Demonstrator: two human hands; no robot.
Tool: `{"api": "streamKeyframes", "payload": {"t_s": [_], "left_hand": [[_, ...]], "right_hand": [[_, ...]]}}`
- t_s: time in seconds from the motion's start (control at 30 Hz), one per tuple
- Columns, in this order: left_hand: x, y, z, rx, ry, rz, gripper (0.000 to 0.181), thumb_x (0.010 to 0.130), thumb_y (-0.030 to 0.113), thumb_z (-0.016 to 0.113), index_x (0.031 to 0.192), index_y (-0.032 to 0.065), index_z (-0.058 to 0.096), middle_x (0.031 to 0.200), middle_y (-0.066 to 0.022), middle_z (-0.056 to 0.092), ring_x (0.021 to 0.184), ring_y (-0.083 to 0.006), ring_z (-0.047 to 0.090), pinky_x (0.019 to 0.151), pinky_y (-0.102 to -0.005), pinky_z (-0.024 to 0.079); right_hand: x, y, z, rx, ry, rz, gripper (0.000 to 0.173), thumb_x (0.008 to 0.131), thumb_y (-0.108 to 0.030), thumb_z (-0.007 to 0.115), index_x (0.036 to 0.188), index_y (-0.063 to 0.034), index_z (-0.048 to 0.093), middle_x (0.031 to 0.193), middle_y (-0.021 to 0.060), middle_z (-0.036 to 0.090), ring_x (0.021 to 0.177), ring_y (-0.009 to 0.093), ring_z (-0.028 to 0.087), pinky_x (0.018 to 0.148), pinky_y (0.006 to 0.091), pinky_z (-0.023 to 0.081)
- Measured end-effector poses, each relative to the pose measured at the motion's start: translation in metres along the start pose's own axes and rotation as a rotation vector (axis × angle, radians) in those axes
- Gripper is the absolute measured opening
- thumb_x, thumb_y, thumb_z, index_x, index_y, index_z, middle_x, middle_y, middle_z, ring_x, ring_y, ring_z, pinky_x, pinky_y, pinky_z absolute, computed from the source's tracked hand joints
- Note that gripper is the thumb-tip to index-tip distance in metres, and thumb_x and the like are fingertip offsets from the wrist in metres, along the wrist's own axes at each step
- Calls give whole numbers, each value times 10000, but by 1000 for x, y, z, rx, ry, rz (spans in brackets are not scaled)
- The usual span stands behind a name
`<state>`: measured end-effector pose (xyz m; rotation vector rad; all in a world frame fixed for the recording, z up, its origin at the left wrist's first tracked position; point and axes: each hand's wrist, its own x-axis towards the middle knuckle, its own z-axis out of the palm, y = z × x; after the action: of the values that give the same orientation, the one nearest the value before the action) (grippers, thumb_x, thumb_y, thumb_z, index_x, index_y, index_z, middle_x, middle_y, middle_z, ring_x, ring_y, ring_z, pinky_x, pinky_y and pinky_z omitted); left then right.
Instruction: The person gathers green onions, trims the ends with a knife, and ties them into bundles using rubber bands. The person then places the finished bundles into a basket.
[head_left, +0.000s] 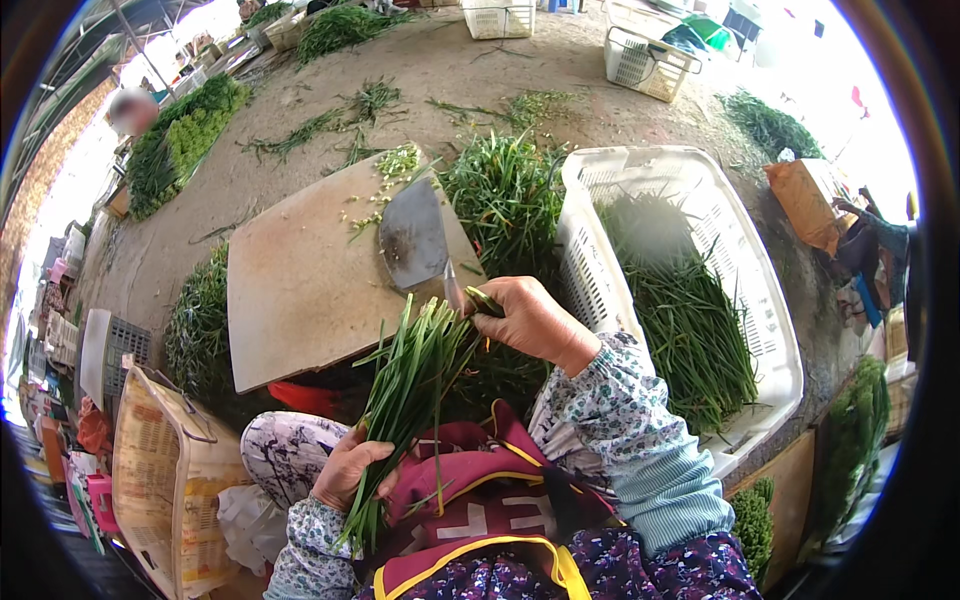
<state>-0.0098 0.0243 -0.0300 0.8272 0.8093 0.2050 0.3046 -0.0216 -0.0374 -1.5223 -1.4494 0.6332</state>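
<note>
My left hand (358, 466) grips a bunch of long green leafy stalks, likely garlic chives (409, 382), near its lower end above my lap; the cut ends point up toward the board. My right hand (529, 319) is closed around the handle of a broad cleaver (414, 234), with a few green stalks by the fingers. The blade lies over the right part of a pale cutting board (300, 277). Small chopped stem pieces (397, 161) are scattered at the board's far edge. Behind the board's right side is a heap of greens (506, 195).
A white plastic crate (765, 300) holding long greens stands at right. An empty yellowish crate (184, 480) lies at lower left beside a white plastic bag (251, 525). More green bundles (195, 135) and loose leaves lie on the dirt floor. A person (135, 112) is at far left.
</note>
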Motion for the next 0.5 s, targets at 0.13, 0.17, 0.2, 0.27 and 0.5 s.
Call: {"api": "streamKeyframes", "payload": {"t_s": [0.13,0.17,0.2,0.27,0.5], "left_hand": [[0,-3,-5,-27,-17,-12,382,873,75,519,1235,-45,512,956,-203,649,408,-156,508,349,-251,376],[-2,-2,-7,-30,-26,-20,380,875,74,517,1235,-48,508,956,-205,645,404,-154,503,346,-249,371],[-3,-2,-9,-34,-31,-26,378,877,74,515,1234,-50,503,955,-207,642,400,-152,498,342,-247,366],[-6,-4,-16,-83,-59,-6,370,881,84,519,1223,-56,498,971,-208,630,394,-147,489,339,-245,363],[-18,-4,-47,-116,-197,24,382,927,267,477,1060,-90,493,438,-63,433,320,-133,368,333,-258,296]], "right_hand": [[0,4,-3,2,4,64,175,813,-57,690,971,16,677,791,116,667,696,140,597,676,318,500],[-1,9,-4,17,14,80,168,817,-60,689,965,20,676,777,104,661,689,129,586,670,315,497],[1,13,-6,33,22,92,161,821,-62,687,958,23,676,763,92,656,682,118,576,663,311,495],[3,13,-18,54,65,135,139,837,-76,673,939,19,682,727,41,621,682,84,534,657,284,482],[-1,42,-70,-85,361,246,169,838,-85,650,959,23,698,767,11,639,746,82,543,700,271,461]]}}
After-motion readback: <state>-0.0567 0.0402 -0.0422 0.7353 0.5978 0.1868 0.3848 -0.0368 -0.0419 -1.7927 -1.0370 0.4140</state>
